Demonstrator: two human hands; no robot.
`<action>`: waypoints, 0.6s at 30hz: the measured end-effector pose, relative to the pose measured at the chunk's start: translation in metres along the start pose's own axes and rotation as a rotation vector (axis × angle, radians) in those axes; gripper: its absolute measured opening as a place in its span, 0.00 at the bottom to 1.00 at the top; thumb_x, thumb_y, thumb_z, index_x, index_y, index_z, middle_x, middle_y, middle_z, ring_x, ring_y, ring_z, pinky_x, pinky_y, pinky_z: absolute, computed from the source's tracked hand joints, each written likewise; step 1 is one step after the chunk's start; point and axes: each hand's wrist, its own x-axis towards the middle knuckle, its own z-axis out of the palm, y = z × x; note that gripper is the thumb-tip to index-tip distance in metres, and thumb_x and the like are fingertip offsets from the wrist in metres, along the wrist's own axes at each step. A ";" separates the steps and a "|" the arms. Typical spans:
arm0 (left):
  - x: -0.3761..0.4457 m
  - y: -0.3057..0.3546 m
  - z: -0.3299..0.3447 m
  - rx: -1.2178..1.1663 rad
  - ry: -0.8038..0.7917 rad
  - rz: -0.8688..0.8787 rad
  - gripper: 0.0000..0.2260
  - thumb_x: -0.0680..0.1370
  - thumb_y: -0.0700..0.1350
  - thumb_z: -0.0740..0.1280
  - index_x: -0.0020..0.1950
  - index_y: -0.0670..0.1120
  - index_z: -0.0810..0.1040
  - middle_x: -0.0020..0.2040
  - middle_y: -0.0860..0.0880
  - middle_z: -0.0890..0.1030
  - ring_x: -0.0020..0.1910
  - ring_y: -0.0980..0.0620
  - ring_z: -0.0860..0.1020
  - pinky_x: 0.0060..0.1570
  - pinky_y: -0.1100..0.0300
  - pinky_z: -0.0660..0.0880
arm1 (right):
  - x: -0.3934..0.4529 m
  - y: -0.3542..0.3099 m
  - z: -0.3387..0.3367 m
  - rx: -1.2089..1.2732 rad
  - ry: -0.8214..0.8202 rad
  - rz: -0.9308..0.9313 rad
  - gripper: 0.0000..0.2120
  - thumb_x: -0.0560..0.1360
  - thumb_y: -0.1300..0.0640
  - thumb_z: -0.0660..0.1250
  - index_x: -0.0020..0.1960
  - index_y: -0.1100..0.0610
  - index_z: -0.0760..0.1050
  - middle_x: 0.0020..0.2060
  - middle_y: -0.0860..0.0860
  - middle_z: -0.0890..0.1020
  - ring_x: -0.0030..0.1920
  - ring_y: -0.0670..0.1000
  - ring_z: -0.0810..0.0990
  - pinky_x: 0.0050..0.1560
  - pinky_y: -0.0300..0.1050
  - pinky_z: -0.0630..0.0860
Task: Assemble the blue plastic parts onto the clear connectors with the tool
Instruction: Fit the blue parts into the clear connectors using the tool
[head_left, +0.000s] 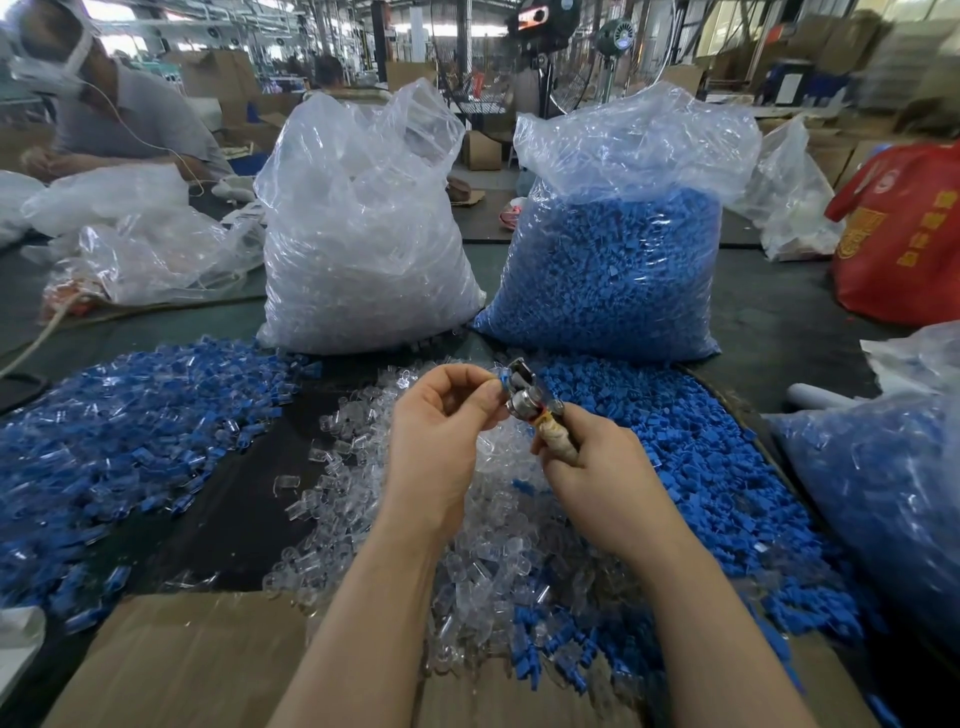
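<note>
Blue parts are lying heaped on the worktop to the right, more filling the bag behind, with a second bag of clear connectors beside it. Loose connectors are spreading under both arms, and finished pieces are piling at the left. The right hand is gripping the tool by its handle, fingers wrapped round. The left hand is pinching a small piece with a blue part against the tool's metal head. If that piece is sitting crooked, pressing could be jamming or cracking it, or nipping a fingertip.
</note>
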 end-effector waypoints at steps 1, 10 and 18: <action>0.000 0.000 0.000 -0.001 -0.001 -0.005 0.06 0.77 0.32 0.67 0.44 0.41 0.79 0.34 0.54 0.82 0.35 0.60 0.80 0.39 0.68 0.76 | 0.000 0.000 0.000 -0.008 0.001 -0.005 0.04 0.74 0.58 0.62 0.42 0.49 0.72 0.34 0.47 0.79 0.35 0.50 0.76 0.37 0.54 0.75; 0.014 0.004 -0.033 -0.296 0.342 -0.246 0.03 0.74 0.37 0.71 0.47 0.42 0.82 0.38 0.48 0.86 0.35 0.56 0.84 0.36 0.66 0.80 | 0.003 0.006 0.000 -0.137 0.057 0.011 0.05 0.74 0.54 0.62 0.41 0.49 0.67 0.33 0.46 0.76 0.34 0.49 0.73 0.33 0.50 0.69; 0.027 0.007 -0.088 -0.580 0.695 -0.374 0.02 0.77 0.37 0.70 0.48 0.41 0.80 0.39 0.48 0.85 0.34 0.57 0.84 0.41 0.64 0.82 | 0.005 0.016 -0.003 -0.273 0.037 0.070 0.07 0.76 0.50 0.63 0.41 0.48 0.66 0.34 0.45 0.75 0.35 0.46 0.72 0.31 0.46 0.64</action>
